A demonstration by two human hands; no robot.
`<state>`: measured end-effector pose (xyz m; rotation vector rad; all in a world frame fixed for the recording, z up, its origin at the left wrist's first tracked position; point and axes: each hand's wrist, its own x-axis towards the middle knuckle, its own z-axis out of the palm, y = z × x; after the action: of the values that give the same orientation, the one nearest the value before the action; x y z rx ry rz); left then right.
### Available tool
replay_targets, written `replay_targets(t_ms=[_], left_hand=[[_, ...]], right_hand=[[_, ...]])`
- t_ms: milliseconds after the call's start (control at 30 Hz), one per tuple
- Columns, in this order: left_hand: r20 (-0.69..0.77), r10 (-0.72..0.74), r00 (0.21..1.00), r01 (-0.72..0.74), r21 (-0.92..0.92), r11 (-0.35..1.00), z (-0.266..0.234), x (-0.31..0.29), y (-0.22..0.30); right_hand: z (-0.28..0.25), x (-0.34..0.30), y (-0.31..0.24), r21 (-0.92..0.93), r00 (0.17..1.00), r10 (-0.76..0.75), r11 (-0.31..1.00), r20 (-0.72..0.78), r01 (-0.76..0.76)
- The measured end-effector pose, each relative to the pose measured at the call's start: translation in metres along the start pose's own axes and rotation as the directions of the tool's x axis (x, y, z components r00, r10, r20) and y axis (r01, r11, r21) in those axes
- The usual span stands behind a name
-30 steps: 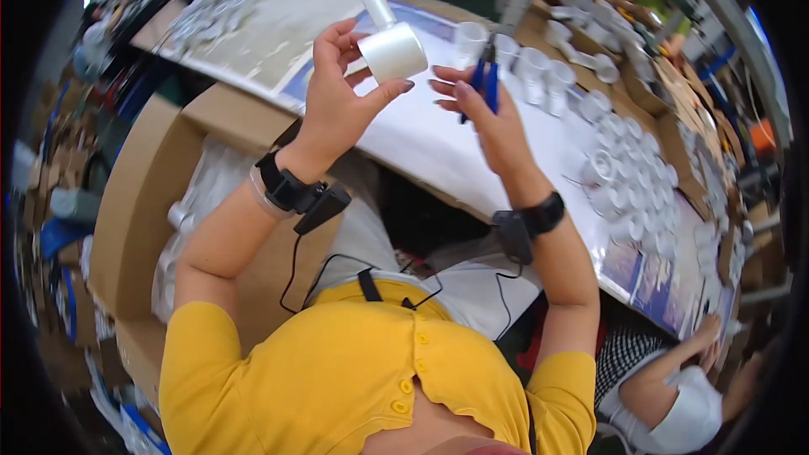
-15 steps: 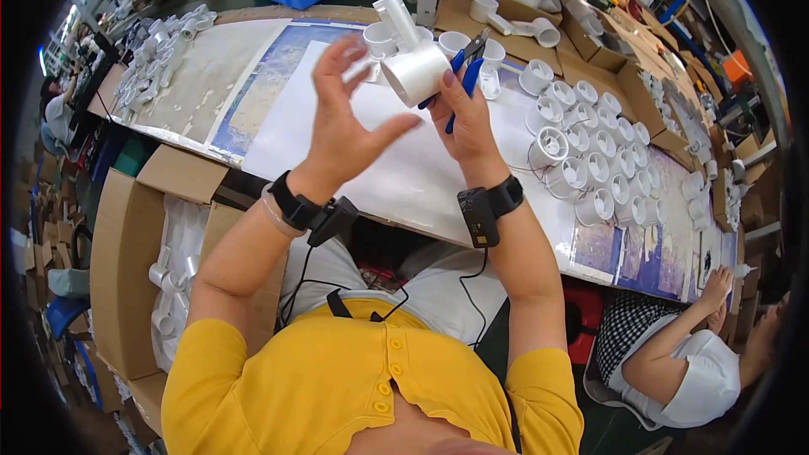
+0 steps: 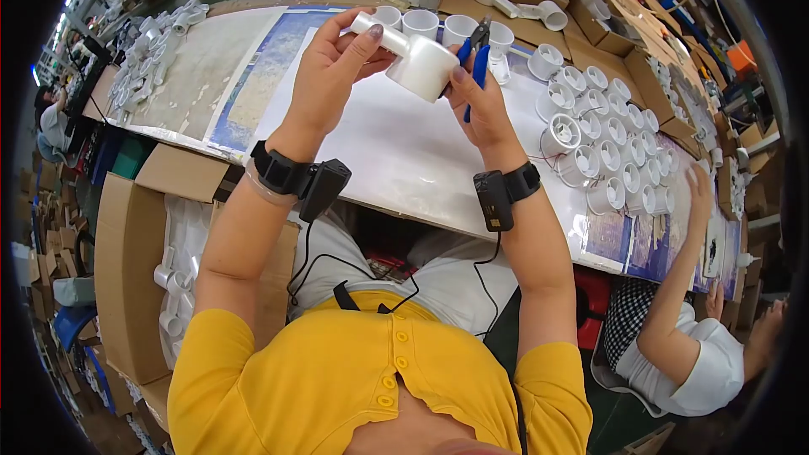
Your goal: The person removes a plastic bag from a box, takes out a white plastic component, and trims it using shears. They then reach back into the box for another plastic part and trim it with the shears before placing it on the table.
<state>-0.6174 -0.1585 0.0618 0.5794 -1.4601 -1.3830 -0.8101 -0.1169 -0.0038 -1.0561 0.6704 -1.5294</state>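
One white fitting (image 3: 415,66), a wide cup (image 3: 428,72) with a narrow stem (image 3: 394,40) slanting up to the left, is held above the tabletop (image 3: 404,156). The left hand (image 3: 327,76) has its grip clamped on the stem, while the right hand (image 3: 484,109) has its grip closed around blue-handled pliers (image 3: 480,66), thumb beside the cup's right end. That side is partly hidden, so whether the right fingers also bear on the cup cannot be told for sure. The fitting looks light and stiff; its smooth, glossy finish may prove slippery and could scratch against the pliers. The stem should give the surest hold, with the cup's outer wall as a broad second place for the fingers. Other cups (image 3: 605,196) stand clustered to the right.
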Motion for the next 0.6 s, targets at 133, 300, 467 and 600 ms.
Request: replay_targets(t_ms=[133, 300, 467, 600], left_hand=[[-0.112, -0.073, 0.991, 0.059, -0.125, 0.990, -0.004, -0.002, -0.008], [-0.150, -0.142, 0.978, 0.102, -0.248, 0.963, -0.008, -0.004, -0.019], [-0.087, -0.191, 0.978, 0.150, -0.340, 0.928, -0.004, -0.005, -0.018], [-0.015, -0.259, 0.966, 0.237, -0.356, 0.904, -0.011, -0.007, -0.020]], right_hand=[[0.002, -0.002, -0.001, -0.027, 1.000, -0.002, 1.000, -0.012, 0.001], [0.011, -0.002, 0.005, -0.111, 0.999, -0.019, 0.994, -0.048, 0.014], [0.022, -0.003, -0.009, -0.151, 0.994, -0.078, 0.986, -0.071, 0.067], [0.021, -0.003, -0.006, -0.163, 0.988, -0.137, 0.979, -0.073, 0.124]])
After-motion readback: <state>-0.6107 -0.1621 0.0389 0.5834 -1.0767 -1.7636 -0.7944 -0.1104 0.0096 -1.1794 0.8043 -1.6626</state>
